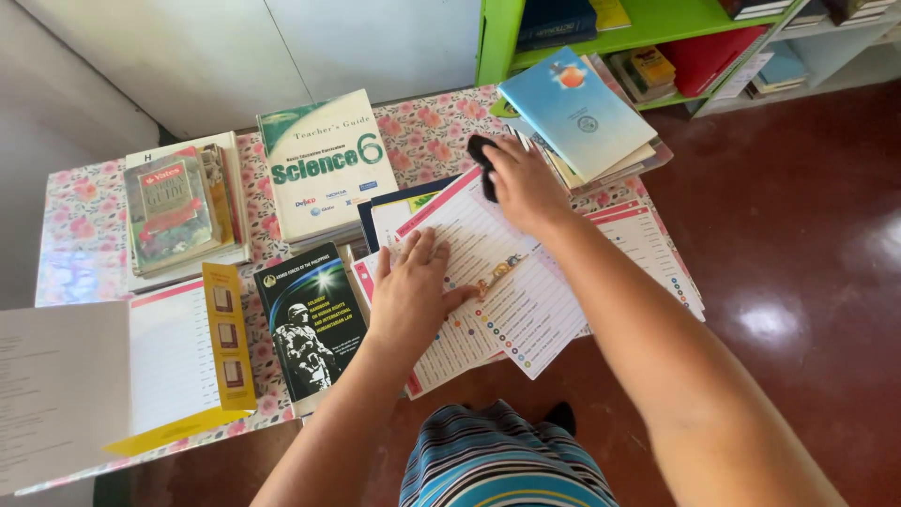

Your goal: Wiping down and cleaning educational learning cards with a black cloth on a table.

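Floral-patterned cloth covered the table, and on it the left hand lay flat with fingers spread apart, pressing down a stack of white lined sheets with pink edges; the right hand had its fingers closed around a small black object at the far end of those sheets, though what kind of object it was could not be told; a gold-coloured clip lay on the sheets just beside the left thumb. As a judgement, the loose sheets overhung the near table edge and could have slid to the red floor if the flat hand had lifted, and the fanned pile under the light blue booklet, leaning past the far corner, looked liable to tip if nudged by the right wrist. By place: a white and green book sat at the back centre; a worn red and green book lay on a stack to its left; a black book with a helmeted figure on its cover lay at the front, touching the sheets; a yellow folder lay open at the left; a green shelf stood behind.
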